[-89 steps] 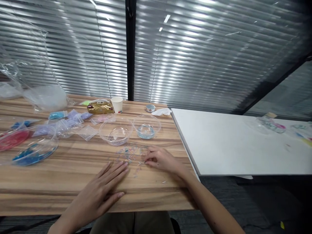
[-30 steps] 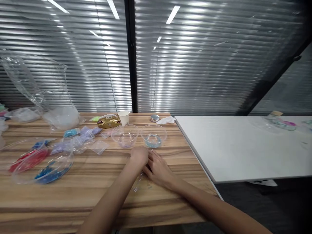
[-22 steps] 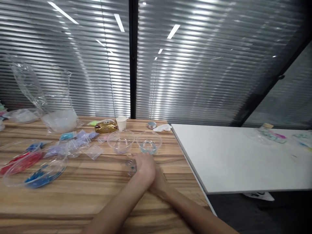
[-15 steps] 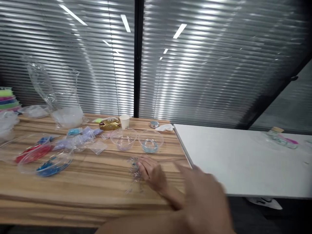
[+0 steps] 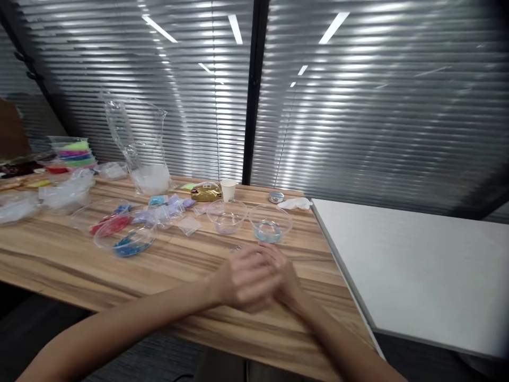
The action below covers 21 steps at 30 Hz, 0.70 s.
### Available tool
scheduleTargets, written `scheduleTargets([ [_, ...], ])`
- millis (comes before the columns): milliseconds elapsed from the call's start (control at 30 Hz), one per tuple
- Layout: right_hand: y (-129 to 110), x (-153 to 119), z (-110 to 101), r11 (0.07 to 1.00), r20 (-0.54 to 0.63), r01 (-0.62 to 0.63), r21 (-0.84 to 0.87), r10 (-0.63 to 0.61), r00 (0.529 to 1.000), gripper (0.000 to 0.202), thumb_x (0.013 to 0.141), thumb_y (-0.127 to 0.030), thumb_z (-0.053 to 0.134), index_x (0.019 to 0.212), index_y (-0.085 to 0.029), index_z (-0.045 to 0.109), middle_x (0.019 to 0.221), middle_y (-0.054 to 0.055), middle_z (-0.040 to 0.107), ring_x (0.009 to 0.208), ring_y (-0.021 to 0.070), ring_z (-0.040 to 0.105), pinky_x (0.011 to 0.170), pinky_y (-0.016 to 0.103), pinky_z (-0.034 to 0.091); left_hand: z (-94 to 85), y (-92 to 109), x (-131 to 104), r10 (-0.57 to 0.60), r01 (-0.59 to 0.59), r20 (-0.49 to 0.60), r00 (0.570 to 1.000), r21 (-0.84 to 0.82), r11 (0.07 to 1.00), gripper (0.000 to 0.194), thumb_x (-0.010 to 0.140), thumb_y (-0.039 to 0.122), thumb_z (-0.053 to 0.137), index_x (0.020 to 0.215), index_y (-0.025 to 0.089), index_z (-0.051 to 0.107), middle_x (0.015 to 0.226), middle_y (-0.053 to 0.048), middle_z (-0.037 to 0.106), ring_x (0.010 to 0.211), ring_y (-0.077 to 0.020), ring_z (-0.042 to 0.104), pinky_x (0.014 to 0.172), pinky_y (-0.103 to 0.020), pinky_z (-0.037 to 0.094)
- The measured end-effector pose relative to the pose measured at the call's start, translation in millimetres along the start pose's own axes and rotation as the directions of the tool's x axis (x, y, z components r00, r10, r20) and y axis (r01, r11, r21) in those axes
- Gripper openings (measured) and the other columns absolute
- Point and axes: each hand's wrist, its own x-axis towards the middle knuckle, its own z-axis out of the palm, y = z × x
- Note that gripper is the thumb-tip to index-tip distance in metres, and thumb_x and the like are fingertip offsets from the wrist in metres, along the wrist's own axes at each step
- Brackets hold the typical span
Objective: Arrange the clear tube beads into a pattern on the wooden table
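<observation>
Over the wooden table, my left hand (image 5: 247, 280) is curled and slightly blurred, lying across my right hand (image 5: 285, 273). The two touch, and the left hides most of the right hand's fingers. Both look closed; what is between them is hidden. Just beyond the knuckles shows a small bit of clear, shiny strands (image 5: 236, 248). Nearest to the hands stand a clear bowl with light-blue contents (image 5: 268, 232) and a clear bowl with pale purple contents (image 5: 226, 225).
To the left are a clear bowl with blue contents (image 5: 131, 246), one with red contents (image 5: 113, 225) and small plastic bags (image 5: 167, 213). Behind stand a paper cup (image 5: 228, 189), a gold packet (image 5: 205, 192), a round tin (image 5: 275, 197) and a tissue (image 5: 296, 203). A white table (image 5: 417, 265) adjoins on the right.
My left hand has come from the right side onto my right hand. The cluster of clear strands seen by the right hand is now mostly out of sight. The view has swung left.
</observation>
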Motion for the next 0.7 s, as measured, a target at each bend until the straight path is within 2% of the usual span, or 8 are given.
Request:
scheduleTargets([
  [100,-3.9,4.6,1.8,0.999,-0.111,-0.052,-0.003,0.052,0.992,0.037,0.099,-0.025,0.028,0.102,-0.015,0.064,0.103,0.01,0.067,0.109,0.0231,0.057,0.099,0.043,0.046,-11.1,-52.4,-26.3,-0.097,0.095,-0.054,0.994,-0.041,0.995,0.026,0.092,0.033,0.048,0.103,0.02,0.067,0.087,-0.012,0.065,0.084,-0.0238,0.061,0.078,-0.039,0.048],
  [233,-3.6,5.7,-0.9,0.999,-0.071,0.011,0.035,-0.009,0.997,0.037,0.099,-0.025,0.029,0.106,-0.014,0.063,0.102,0.009,0.068,0.109,0.0203,0.057,0.098,0.04,0.046,-19.6,-122.5,-46.8,-0.203,0.187,-0.12,0.972,-0.132,0.973,0.027,0.093,0.03,0.042,0.102,0.018,0.064,0.081,-0.009,0.064,0.078,-0.021,0.061,0.074,-0.034,0.048],
  [300,-1.6,2.9,-4.0,0.998,-0.035,0.023,0.059,-0.021,0.999,0.038,0.1,-0.028,0.028,0.112,-0.014,0.061,0.107,0.009,0.067,0.112,0.02,0.055,0.1,0.04,0.044,-17.4,-146.3,-52.4,-0.239,0.208,-0.146,0.96,-0.2,0.957,0.028,0.094,0.025,0.036,0.099,0.016,0.062,0.078,-0.007,0.063,0.076,-0.0194,0.06,0.073,-0.032,0.048],
  [367,-0.6,-0.1,-7.9,0.998,0.025,0.022,0.065,-0.023,0.999,0.04,0.1,-0.032,0.027,0.118,-0.014,0.058,0.115,0.011,0.063,0.115,0.0202,0.053,0.1,0.04,0.043,-12.7,-159.1,-54.6,-0.268,0.225,-0.131,0.954,-0.277,0.934,0.028,0.095,0.022,0.032,0.103,0.016,0.058,0.081,-0.006,0.063,0.078,-0.0182,0.06,0.075,-0.03,0.048],
  [500,-2.3,-1.1,-15.0,0.997,0.159,0.027,0.071,-0.038,0.987,0.044,0.1,-0.037,0.026,0.125,-0.013,0.054,0.129,0.013,0.055,0.122,0.0203,0.047,0.102,0.039,0.041,-5.3,-165.0,-51.4,-0.277,0.238,-0.048,0.96,-0.388,0.891,0.028,0.096,0.022,0.031,0.111,0.017,0.053,0.091,-0.006,0.064,0.085,-0.0176,0.061,0.08,-0.03,0.048],
  [700,-5.1,4.8,-17.7,0.99,0.237,0.072,0.125,-0.1,0.966,0.043,0.1,-0.035,0.028,0.125,-0.01,0.054,0.126,0.011,0.058,0.127,0.0189,0.042,0.107,0.037,0.036,-4.1,-170.8,-42.4,-0.251,0.301,0.166,0.954,-0.493,0.816,0.029,0.095,0.023,0.033,0.102,0.017,0.061,0.099,-0.006,0.068,0.092,-0.0187,0.063,0.085,-0.031,0.049],
])
